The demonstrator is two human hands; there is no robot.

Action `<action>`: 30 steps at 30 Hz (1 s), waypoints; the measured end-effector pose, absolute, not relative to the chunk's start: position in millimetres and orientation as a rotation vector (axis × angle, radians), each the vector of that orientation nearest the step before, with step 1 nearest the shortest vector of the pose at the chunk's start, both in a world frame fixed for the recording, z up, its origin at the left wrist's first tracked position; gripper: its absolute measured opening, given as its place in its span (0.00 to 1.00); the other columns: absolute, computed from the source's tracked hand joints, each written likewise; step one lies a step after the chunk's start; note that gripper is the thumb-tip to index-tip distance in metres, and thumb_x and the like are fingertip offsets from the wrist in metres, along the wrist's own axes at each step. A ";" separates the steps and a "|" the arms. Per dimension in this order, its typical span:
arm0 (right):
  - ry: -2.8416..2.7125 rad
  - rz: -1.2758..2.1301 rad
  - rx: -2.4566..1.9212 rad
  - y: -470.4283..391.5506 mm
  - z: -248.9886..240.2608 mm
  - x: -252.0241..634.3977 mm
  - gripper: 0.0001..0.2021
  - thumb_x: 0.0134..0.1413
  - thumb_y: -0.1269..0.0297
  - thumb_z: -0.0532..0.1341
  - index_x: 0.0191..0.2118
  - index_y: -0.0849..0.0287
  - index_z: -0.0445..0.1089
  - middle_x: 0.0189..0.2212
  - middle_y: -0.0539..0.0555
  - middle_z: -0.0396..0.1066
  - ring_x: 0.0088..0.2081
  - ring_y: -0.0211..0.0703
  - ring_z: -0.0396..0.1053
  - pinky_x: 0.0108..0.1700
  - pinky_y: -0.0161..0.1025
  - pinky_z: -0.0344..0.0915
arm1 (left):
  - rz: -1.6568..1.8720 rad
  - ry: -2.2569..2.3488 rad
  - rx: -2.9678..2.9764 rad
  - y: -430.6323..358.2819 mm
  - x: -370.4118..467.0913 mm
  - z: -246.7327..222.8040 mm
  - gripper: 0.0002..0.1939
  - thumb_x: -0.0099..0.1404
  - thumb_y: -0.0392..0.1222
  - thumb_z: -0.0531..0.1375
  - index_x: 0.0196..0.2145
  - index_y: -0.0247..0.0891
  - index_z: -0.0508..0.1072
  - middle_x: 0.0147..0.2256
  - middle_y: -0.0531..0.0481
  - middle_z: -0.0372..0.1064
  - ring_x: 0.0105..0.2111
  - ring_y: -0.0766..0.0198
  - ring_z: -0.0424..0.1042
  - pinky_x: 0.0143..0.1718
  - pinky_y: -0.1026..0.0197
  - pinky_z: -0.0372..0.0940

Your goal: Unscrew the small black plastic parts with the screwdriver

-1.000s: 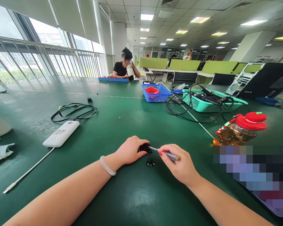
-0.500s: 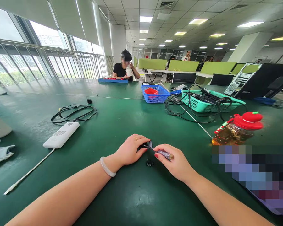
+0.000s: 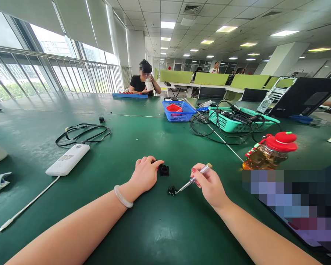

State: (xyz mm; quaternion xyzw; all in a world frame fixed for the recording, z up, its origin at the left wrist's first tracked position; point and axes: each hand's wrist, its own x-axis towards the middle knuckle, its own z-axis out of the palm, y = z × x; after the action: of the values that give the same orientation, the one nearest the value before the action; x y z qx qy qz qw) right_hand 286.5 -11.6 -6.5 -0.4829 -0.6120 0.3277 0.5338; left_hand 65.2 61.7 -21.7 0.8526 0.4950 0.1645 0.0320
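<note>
R hand [image 3: 209, 184]: thumb & fingers closed round a slim screwdriver [image 3: 193, 179], palm clear of the green tabletop [image 3: 160, 235].
Screwdriver: shaft slanted down & left, tip at the right edge of a bunch of small black pcs [image 3: 172, 190]; contact can't be told at this res.
Small black pcs: on the tabletop btwn the forearms, pale ends showing, nearer the wearer than the black square part [image 3: 164, 170].
L hand [image 3: 145, 175]: low on the tabletop, fingers bent over something dark & mostly hidden; can't tell if clamped on it.
Black square part: on the tabletop just beside L fingertips, round ring on its upper side.
Step in hand: prob. tool work on the small pcs, w/ L hand minding the square part.
Next move: seems to call for a light, steady touch at the tip, as the pcs look loose & could skid; L hand best kept quiet.
Left side: white power bank [image 3: 68, 160] nr a looped black cable [image 3: 84, 134].
Right side: red-lidded jar [image 3: 270, 154], well apart from the tool.
</note>
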 end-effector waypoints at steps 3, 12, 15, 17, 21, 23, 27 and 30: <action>-1.573 0.788 -1.178 -13.6 -4.9 283.2 0.16 0.60 0.54 0.55 0.25 0.57 0.62 0.19 0.47 0.58 0.21 0.35 0.55 0.24 0.35 0.55 | 0.463 1.577 2.623 59.9 66.6 -18.9 0.20 0.70 0.39 0.47 0.53 0.50 0.72 0.46 0.45 0.69 0.46 0.53 0.66 0.50 0.47 0.57; -1.576 0.680 -1.229 -13.1 -8.4 285.1 0.14 0.60 0.54 0.55 0.27 0.56 0.65 0.22 0.49 0.62 0.25 0.39 0.60 0.29 0.36 0.58 | 0.523 1.686 2.566 61.1 68.4 -16.2 0.18 0.69 0.39 0.47 0.45 0.45 0.76 0.46 0.45 0.72 0.48 0.51 0.67 0.53 0.43 0.55; -1.474 0.644 -1.231 -11.0 -12.7 288.1 0.15 0.60 0.53 0.55 0.27 0.56 0.65 0.23 0.49 0.62 0.25 0.38 0.60 0.28 0.36 0.58 | 0.610 1.552 2.557 62.1 68.4 -15.9 0.18 0.70 0.42 0.47 0.43 0.43 0.76 0.49 0.46 0.71 0.53 0.53 0.65 0.58 0.45 0.54; -1.400 0.652 -1.224 -8.7 -15.3 290.1 0.15 0.60 0.52 0.56 0.28 0.56 0.65 0.23 0.49 0.62 0.24 0.37 0.59 0.28 0.36 0.58 | 0.609 1.345 2.577 60.9 67.9 -15.5 0.19 0.71 0.46 0.47 0.50 0.42 0.73 0.55 0.45 0.67 0.58 0.54 0.61 0.61 0.47 0.53; -1.278 0.736 -1.181 -3.0 -17.9 292.3 0.16 0.58 0.49 0.58 0.27 0.57 0.64 0.20 0.47 0.59 0.22 0.35 0.55 0.25 0.35 0.55 | 0.449 0.969 2.659 54.4 66.8 -15.2 0.24 0.70 0.52 0.48 0.62 0.47 0.60 0.63 0.46 0.57 0.64 0.50 0.53 0.63 0.41 0.49; -1.239 0.806 -1.165 -0.1 -18.4 292.4 0.17 0.56 0.48 0.60 0.26 0.57 0.65 0.19 0.46 0.58 0.21 0.35 0.55 0.24 0.35 0.56 | 0.378 0.885 2.704 51.0 67.0 -14.7 0.25 0.69 0.54 0.50 0.62 0.51 0.58 0.63 0.46 0.56 0.63 0.48 0.53 0.62 0.37 0.48; -1.185 0.893 -1.079 4.9 -19.7 293.1 0.17 0.52 0.49 0.63 0.26 0.57 0.67 0.21 0.47 0.62 0.22 0.35 0.59 0.27 0.36 0.60 | 0.352 0.837 2.750 47.6 68.0 -12.2 0.26 0.68 0.57 0.51 0.61 0.51 0.61 0.62 0.43 0.58 0.61 0.47 0.55 0.60 0.37 0.50; -1.091 0.908 -0.980 7.7 -19.8 295.5 0.15 0.51 0.50 0.64 0.27 0.57 0.68 0.22 0.47 0.63 0.23 0.35 0.61 0.29 0.36 0.61 | 0.356 0.831 2.756 47.2 68.6 -11.0 0.25 0.68 0.57 0.51 0.60 0.49 0.63 0.61 0.43 0.59 0.61 0.48 0.56 0.61 0.38 0.49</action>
State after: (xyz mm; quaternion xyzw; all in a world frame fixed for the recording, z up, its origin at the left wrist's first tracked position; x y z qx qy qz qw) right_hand 295.5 7.7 -19.8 -0.4316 -0.4802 0.3998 0.6506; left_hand 68.6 47.2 -11.0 0.9433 0.2843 0.1218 0.1205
